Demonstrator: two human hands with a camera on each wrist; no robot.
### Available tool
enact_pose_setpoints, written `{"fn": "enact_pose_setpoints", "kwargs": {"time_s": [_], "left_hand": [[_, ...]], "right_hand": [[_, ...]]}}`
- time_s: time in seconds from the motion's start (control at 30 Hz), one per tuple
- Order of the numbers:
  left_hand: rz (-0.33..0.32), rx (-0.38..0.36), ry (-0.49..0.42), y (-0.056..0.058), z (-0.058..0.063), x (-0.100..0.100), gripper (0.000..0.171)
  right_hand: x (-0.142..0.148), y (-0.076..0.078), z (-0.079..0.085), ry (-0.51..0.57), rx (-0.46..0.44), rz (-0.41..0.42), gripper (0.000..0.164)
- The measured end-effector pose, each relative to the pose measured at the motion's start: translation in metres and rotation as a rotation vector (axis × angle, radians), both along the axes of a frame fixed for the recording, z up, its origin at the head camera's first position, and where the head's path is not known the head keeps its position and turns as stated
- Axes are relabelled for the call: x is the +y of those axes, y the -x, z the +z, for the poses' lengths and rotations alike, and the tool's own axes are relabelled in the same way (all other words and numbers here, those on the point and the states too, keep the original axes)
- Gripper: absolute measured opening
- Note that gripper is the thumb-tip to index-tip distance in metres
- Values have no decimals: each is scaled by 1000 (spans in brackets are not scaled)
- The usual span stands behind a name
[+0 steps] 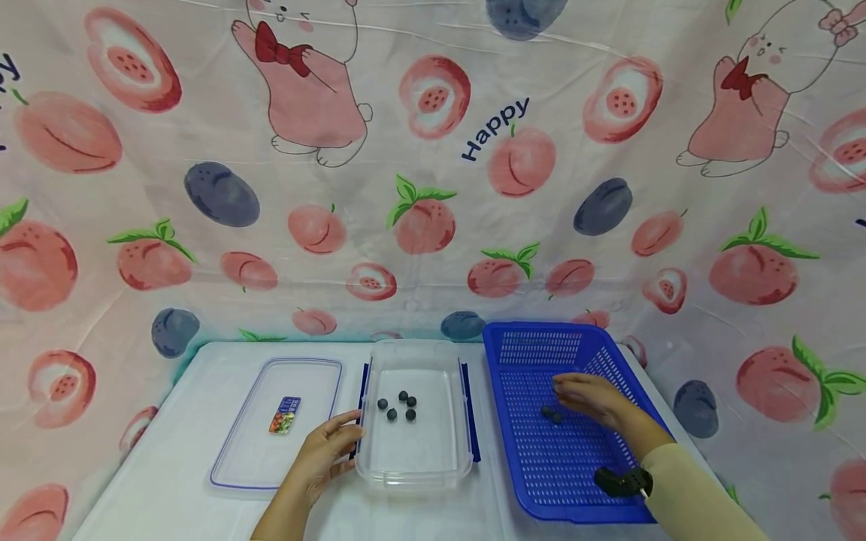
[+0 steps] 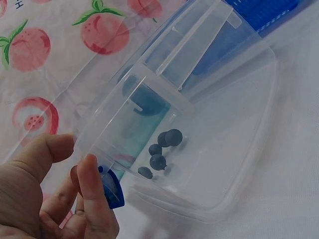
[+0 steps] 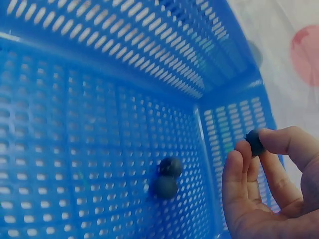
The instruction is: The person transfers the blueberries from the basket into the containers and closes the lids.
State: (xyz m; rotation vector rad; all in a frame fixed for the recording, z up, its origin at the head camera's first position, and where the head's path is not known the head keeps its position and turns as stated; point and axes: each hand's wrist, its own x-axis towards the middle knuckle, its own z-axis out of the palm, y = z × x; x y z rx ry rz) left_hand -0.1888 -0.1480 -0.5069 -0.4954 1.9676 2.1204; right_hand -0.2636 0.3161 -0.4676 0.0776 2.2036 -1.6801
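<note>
My left hand grips the left side of a clear plastic container with blue side latches. In the left wrist view the thumb is at its rim and the fingers are beside a blue latch. Several blueberries lie on the container's floor. Over the blue perforated basket is my right hand. Between its thumb and fingertips it pinches one blueberry, which the head view does not show. Two more blueberries lie close together on the basket floor.
Left of the container, a clear lid with a blue edge lies flat, bearing a colourful label. A white cloth covers the table. Behind it hangs a fruit-and-rabbit patterned curtain. A black wrist camera sits at the right sleeve.
</note>
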Motion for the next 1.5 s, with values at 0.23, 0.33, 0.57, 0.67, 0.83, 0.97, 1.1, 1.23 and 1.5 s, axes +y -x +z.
{"fn": "enact_pose_setpoints", "kwargs": {"time_s": [0.23,0.33,0.57,0.67,0.83,0.97,1.1,1.23,1.5], "left_hand": [[-7,2,-2,0,0,-1,47],[-11,7,-2,0,-1,-1,48],[-6,3,-4,1,-1,0,48],[-4,-2,-7,1,-1,0,47],[-3,10,-13,1,-2,1,46],[-3,22,-15,1,-3,0,46],[-5,18,-11,0,-3,0,46],[-6,15,-6,0,-3,-1,46],[-5,15,-6,1,-2,0,45]], "right_hand": [[-18,0,14,40,46,97,53],[-27,0,18,92,57,137,51],[-51,-3,26,138,56,189,48],[-59,-4,28,124,58,196,50],[-70,-5,32,131,61,210,49],[-77,-5,34,170,50,213,44],[-83,-5,35,189,42,214,42],[-91,-4,35,203,40,219,41],[-104,0,34,234,6,196,40]]}}
